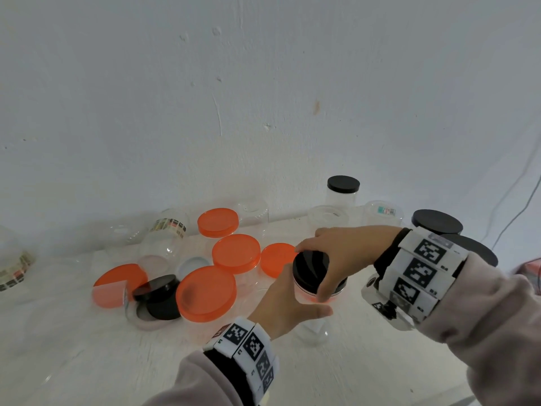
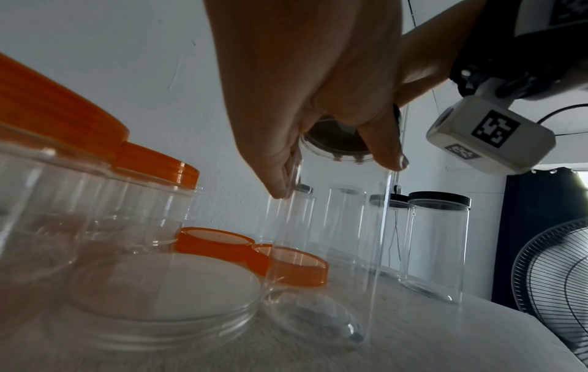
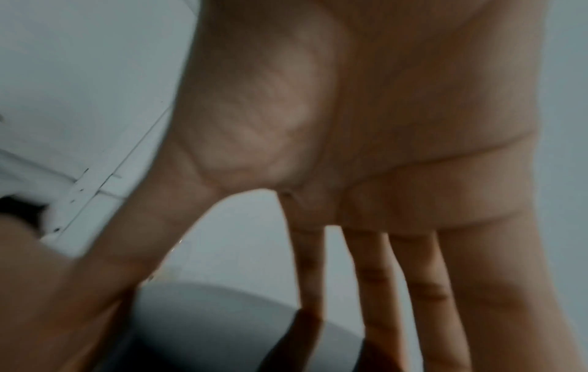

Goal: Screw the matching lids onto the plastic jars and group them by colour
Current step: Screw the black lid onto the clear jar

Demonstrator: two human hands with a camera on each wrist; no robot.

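On the white surface [image 1: 366, 376], orange-lidded jars [image 1: 236, 253] stand at the left, with loose lids beside them. At centre the left hand [image 1: 285, 306] grips a clear jar [image 2: 334, 239] near its neck. The right hand [image 1: 341, 253] curls over the black lid [image 1: 310, 266] on top; black-lidded jars [image 1: 343, 191] stand behind, to the right.

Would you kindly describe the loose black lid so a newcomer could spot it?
Start at the cluster of orange-lidded jars left of the hands. At its front left, the loose black lid leans tilted on a tipped-over jar's mouth. Every other black lid sits on an upright jar.
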